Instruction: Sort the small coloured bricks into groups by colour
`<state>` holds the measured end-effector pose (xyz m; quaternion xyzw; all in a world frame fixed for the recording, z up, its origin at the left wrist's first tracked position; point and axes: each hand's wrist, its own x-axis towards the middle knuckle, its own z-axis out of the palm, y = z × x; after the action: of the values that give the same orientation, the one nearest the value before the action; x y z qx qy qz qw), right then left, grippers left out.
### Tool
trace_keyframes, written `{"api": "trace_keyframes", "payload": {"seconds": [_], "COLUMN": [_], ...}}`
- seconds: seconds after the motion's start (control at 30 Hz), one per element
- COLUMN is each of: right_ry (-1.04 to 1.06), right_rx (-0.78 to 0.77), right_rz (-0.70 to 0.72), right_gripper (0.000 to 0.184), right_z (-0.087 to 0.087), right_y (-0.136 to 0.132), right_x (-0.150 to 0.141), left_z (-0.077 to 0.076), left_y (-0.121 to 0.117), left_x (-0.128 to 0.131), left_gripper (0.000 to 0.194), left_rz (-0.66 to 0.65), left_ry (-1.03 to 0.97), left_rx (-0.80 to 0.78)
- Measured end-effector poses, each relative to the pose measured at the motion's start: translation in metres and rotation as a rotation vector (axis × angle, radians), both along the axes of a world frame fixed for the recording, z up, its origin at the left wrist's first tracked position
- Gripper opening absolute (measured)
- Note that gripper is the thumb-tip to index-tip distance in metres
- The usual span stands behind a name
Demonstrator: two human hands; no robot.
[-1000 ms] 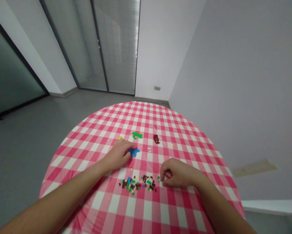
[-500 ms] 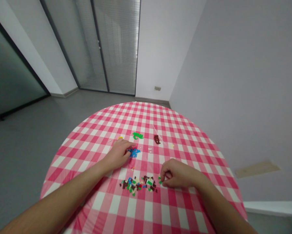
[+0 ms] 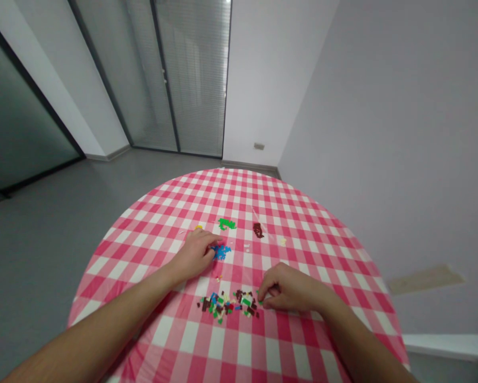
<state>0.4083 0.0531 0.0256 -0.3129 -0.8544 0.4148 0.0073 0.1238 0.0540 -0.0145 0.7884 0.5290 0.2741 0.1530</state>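
My left hand [image 3: 196,252] rests over the left edge of a heap of small blue toy bricks [image 3: 221,252], its index finger stretched out above them and the thumb below. Nothing shows between those fingers. At the right end of a mixed heap of tiny toy bricks [image 3: 227,307], in brown, green, blue, red and cream, my right hand [image 3: 284,287] is curled. Its thumb and forefinger come down together beside a green brick; what they pinch, if anything, is too small to make out.
Beyond my hands lie sorted bricks: a green heap [image 3: 226,224], a brown heap [image 3: 258,230], a few cream bricks [image 3: 283,241] and yellow ones [image 3: 199,227] partly behind my left hand. White bricks [image 3: 246,248] lie mid-table. A checked cloth [image 3: 239,346] covers the round table.
My right hand has shifted slightly left, its fingertips now closer to the mixed heap. My left hand stays by the blue bricks. The whole view has tilted a little.
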Motion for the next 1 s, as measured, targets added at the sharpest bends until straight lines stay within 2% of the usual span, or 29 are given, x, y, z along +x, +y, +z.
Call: {"api": "trace_keyframes", "payload": {"seconds": [0.13,0.33,0.77,1.0], "right_ry": [0.012,-0.014,-0.036,-0.011], "right_rx": [-0.003,-0.031,0.043,0.106], "right_rz": [0.036,0.017,0.013,-0.073], "right_gripper": [0.036,0.034,0.025,0.022], "right_z": [-0.001,0.001,-0.002,-0.005], "right_y": [0.0,-0.003,-0.004,-0.008], "right_x": [-0.003,-0.005,-0.007,-0.011], "left_z": [0.0,0.0,0.004,0.001], "left_y": [-0.001,0.0,-0.001,0.001], "left_x": [0.0,0.0,0.002,0.001], "left_gripper": [0.038,0.039,0.034,0.035], "left_rz": [-0.001,0.004,0.015,0.013], "left_ry": [-0.009,0.005,-0.002,-0.015], "left_rx": [-0.001,-0.002,-0.034,-0.024]}}
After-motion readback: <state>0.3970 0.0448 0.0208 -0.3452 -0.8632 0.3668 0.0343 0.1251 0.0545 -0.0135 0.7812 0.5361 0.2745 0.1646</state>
